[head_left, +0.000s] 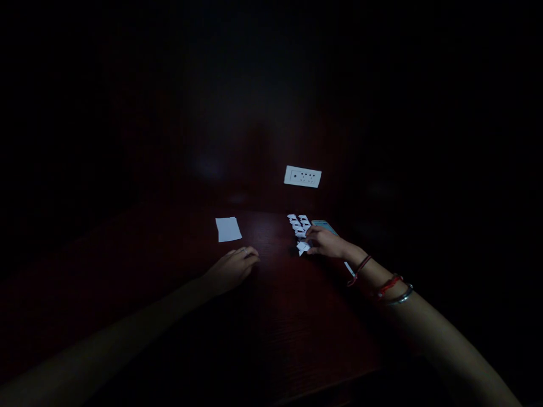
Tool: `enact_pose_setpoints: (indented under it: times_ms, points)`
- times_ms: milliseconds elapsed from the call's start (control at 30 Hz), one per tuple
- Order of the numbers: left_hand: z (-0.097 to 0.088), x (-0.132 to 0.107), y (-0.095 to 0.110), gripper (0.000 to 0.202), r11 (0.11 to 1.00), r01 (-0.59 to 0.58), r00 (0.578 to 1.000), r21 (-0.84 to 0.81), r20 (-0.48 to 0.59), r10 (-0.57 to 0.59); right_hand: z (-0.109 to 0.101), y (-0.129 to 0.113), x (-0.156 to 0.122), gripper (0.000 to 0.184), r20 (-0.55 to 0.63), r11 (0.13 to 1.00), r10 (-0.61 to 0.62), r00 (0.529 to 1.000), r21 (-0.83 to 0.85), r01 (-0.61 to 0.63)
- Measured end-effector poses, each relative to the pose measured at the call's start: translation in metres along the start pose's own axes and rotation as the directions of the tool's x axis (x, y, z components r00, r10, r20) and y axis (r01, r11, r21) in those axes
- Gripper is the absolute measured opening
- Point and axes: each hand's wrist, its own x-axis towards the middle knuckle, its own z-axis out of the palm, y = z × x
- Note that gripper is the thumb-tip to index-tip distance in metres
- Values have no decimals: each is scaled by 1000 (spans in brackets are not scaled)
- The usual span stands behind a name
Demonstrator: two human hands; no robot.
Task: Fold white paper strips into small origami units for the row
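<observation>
My right hand (326, 242), with bracelets on the wrist, reaches to the right part of the dark red table. Its thumb and fingertips pinch a small white folded paper piece (302, 247). Just beyond it, several similar folded paper pieces (296, 227) stand in two short rows; my fingers partly cover the nearer ones. My left hand (235, 268), a ring on one finger, rests palm down on the table with its fingers curled together, and nothing shows in it. Farther back and left lies a stack of white paper sheets (228, 229), apart from that hand.
A phone-like device (324, 225) with a lit face lies behind my right hand, partly hidden by it. A white socket panel (302, 176) is on the wall behind the table (271, 316). The surroundings are very dark.
</observation>
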Motion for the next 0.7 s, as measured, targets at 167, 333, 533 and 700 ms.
enact_pose_setpoints:
  times_ms: [167, 333, 533, 700]
  points:
    - [33, 73, 14, 26, 1000, -12, 999, 14, -48, 13, 0, 60, -25, 27, 8, 977, 190, 982, -97, -188]
    - [69, 122, 29, 27, 1000, 26, 994, 0, -108, -26, 18, 84, -20, 29, 24, 942, 301, 953, -162, -294]
    - [92, 153, 30, 33, 998, 55, 989, 2, -140, -54, 33, 97, -1, 29, 76, 938, 309, 948, -189, -291]
    - [98, 167, 25, 24, 999, -33, 995, 9, -91, 34, 39, 104, 7, 30, 103, 937, 314, 944, -193, -291]
